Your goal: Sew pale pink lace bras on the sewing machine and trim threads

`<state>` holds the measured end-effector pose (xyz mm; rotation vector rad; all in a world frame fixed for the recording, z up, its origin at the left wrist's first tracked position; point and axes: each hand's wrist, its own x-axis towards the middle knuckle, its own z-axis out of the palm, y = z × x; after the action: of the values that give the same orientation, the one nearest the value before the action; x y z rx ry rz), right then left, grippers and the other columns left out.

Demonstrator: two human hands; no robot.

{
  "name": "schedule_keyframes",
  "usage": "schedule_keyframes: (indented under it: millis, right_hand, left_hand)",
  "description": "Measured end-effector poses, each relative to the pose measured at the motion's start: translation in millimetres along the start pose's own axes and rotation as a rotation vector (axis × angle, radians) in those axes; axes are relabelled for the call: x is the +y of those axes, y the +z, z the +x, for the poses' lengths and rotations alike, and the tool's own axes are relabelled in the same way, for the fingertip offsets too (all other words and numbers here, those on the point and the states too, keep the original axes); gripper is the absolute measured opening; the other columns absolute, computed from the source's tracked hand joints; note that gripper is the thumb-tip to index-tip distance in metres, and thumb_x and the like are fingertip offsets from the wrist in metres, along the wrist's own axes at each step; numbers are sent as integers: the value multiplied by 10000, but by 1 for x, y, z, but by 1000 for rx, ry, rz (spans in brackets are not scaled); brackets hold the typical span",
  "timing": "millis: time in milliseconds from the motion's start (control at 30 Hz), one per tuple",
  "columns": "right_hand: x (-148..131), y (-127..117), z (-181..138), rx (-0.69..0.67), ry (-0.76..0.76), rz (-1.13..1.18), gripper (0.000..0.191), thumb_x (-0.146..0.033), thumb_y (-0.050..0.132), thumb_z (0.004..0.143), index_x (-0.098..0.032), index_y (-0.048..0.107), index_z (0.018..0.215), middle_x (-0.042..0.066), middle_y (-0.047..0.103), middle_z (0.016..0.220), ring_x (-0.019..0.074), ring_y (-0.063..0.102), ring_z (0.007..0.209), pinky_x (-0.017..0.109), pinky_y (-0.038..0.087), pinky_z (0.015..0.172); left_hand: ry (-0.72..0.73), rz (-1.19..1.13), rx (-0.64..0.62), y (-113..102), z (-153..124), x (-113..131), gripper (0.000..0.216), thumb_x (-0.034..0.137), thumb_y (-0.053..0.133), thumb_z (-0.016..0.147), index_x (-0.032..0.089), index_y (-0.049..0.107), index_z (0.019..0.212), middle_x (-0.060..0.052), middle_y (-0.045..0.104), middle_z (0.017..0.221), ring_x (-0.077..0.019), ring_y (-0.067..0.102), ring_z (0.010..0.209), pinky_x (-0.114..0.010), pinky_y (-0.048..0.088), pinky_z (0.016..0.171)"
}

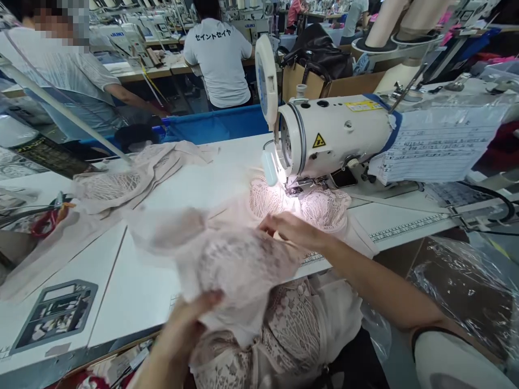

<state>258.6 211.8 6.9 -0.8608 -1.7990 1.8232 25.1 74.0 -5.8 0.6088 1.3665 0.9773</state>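
A pale pink lace bra (239, 265), blurred by motion, hangs over the table's front edge. My left hand (190, 316) is closed on its lower edge, thumb on top. Close to the sewing machine's presser foot (294, 190), my right hand (294, 231) is closed with curled fingers on the pink fabric; the fingertips are partly hidden. Another pink lace bra part (324, 208) lies beneath the lit needle area, and I cannot tell whether it joins the blurred piece. More lace bras (290, 319) rest on my lap below the table.
The white sewing machine (336, 132) stands at the right with a handwritten sheet (433, 143) on it. A pile of pink bras (117, 183) and red-handled scissors (48, 219) lie left. Clear plastic (466, 286) is at the right. Co-workers (219, 59) sit beyond the blue bin (219, 124).
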Motion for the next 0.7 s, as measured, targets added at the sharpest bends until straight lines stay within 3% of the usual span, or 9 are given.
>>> schedule_keyframes:
  millis: [100, 200, 267, 367, 433, 467, 567, 633, 700]
  right_hand:
    - [-2, 10, -20, -58, 103, -121, 621, -774, 678, 750, -174, 554, 648, -50, 415, 629, 107, 386, 612, 276, 262, 594]
    - [1, 14, -44, 91, 101, -198, 545, -667, 683, 815, -190, 481, 646, -57, 371, 648, 107, 374, 620, 272, 261, 602]
    - [2, 14, -60, 173, 88, -275, 435, -563, 642, 892, -175, 552, 716, -38, 452, 681, 121, 423, 646, 268, 294, 614]
    - [-3, 18, -80, 153, 39, -322, 308, -447, 637, 938, -155, 659, 843, -25, 548, 690, 117, 466, 624, 257, 322, 600]
    - [-10, 21, -91, 79, -19, -323, 280, -414, 657, 942, -150, 686, 852, -34, 560, 648, 96, 452, 569, 244, 325, 573]
    - [-14, 21, -97, 39, -45, -328, 270, -395, 661, 946, -148, 693, 843, -36, 564, 632, 86, 440, 546, 237, 325, 562]
    - [-21, 15, -112, -143, -126, -302, 248, -349, 669, 954, -139, 711, 828, -32, 589, 629, 65, 449, 526, 213, 340, 546]
    - [-21, 4, -120, -287, -193, -221, 269, -369, 687, 945, -132, 719, 820, -19, 612, 643, 64, 495, 540, 198, 367, 546]
    - [-18, -8, -125, -387, -248, -145, 306, -409, 700, 930, -128, 725, 809, 10, 650, 679, 81, 559, 586, 195, 414, 567]
  left_hand:
    - [-27, 233, -187, 18, -23, -33, 593, 571, 785, 745, 175, 726, 1182, -119, 786, 983, -377, 699, 1112, -460, 582, 950]
    - [202, 601, -610, 9, -37, -19, 468, 595, 754, 807, 212, 767, 1076, -107, 788, 1004, -309, 728, 1021, -343, 597, 896]
    - [369, 594, -778, 2, -37, 0, 341, 530, 624, 949, 228, 752, 1038, -58, 778, 833, -193, 739, 721, -228, 596, 695]
    - [697, 554, -568, 10, -21, 22, 331, 252, 365, 1082, 253, 694, 1120, -1, 719, 728, -112, 657, 566, -183, 544, 589]
    - [871, 820, -313, 28, -4, 31, 346, 114, 435, 1019, 258, 675, 1224, -79, 735, 1085, -200, 700, 991, -326, 581, 851]
    - [921, 971, -338, 37, 4, 36, 373, 70, 458, 984, 260, 701, 1193, -109, 664, 1300, -269, 592, 1256, -449, 525, 1004]
    - [980, 1199, -729, 56, 17, 52, 199, 111, 618, 927, 244, 764, 894, -79, 499, 1524, -358, 261, 1520, -639, 249, 1189]
    - [926, 1149, -994, 58, 18, 61, 154, 197, 711, 903, 224, 717, 751, -76, 619, 1375, -329, 425, 1422, -605, 196, 1213]
    - [806, 1001, -1181, 55, 14, 65, 248, 243, 660, 948, 204, 646, 703, -65, 720, 1036, -241, 643, 1081, -529, 278, 1176]
